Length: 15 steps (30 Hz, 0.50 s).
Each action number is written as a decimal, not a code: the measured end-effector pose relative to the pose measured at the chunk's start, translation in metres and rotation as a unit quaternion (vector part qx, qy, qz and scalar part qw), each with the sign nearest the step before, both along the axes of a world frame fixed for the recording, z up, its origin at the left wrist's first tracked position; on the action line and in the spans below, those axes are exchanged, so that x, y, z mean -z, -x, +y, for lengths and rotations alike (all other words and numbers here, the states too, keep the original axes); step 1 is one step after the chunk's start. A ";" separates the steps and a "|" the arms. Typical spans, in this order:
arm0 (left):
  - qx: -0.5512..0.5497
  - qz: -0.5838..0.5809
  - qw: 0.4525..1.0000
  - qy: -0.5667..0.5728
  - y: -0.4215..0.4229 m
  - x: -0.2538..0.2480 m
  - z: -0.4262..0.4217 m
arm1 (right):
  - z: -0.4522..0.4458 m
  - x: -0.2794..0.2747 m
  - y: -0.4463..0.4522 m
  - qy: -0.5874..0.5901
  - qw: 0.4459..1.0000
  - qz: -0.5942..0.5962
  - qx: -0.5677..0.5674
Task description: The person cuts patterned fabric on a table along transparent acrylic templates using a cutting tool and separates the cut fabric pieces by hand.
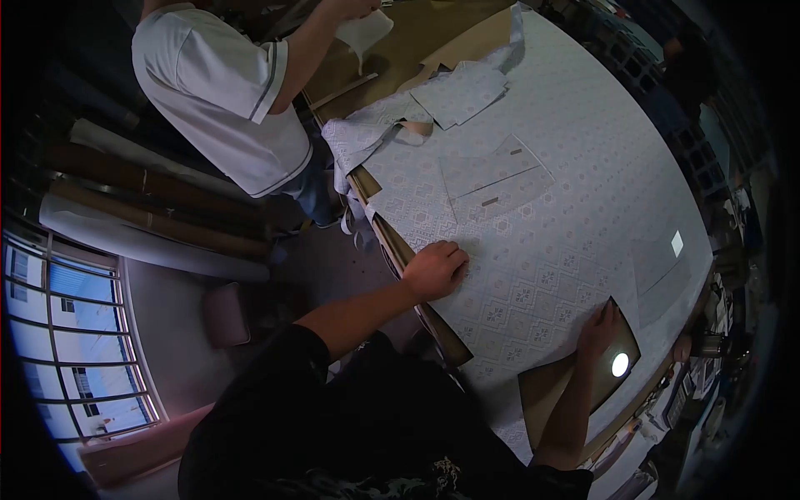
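Grip of left hand (436,271) rests curled on patterned fabric (525,283), right hand's (597,335) unclear

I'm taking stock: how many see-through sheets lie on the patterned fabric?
2: one sheet beyond the left hand, another sheet beyond the right hand. Others may be hidden.

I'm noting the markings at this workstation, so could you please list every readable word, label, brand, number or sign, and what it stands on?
No text can be read.
Patterned material: motifs only, no wording I can make out.
Gold print on the black shirt: too blurred to tell whether it is lettering.
Pale items at lower right: too small to read.
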<state>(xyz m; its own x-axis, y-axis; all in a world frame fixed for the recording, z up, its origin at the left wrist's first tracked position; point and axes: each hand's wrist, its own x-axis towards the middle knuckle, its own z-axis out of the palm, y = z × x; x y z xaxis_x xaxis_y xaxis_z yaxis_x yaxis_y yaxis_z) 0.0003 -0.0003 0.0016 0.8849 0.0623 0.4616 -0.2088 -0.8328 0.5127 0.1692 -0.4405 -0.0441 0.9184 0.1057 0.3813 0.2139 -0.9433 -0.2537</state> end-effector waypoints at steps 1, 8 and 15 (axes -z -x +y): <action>0.001 0.004 1.000 0.000 0.000 -0.001 0.000 | 0.000 0.000 0.000 0.001 1.000 -0.002 -0.005; 0.000 -0.003 1.000 -0.004 0.000 -0.001 0.000 | -0.001 0.000 0.001 0.007 1.000 -0.008 -0.006; 0.002 -0.005 1.000 -0.001 0.001 0.000 0.000 | -0.003 0.005 -0.001 0.014 1.000 -0.017 -0.001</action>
<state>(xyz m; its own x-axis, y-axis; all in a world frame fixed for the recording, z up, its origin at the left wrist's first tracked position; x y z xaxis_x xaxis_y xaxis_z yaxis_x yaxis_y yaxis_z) -0.0002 -0.0007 0.0018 0.8804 0.0587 0.4705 -0.2167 -0.8328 0.5095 0.1698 -0.4438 -0.0487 0.9045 0.1191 0.4095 0.2248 -0.9491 -0.2204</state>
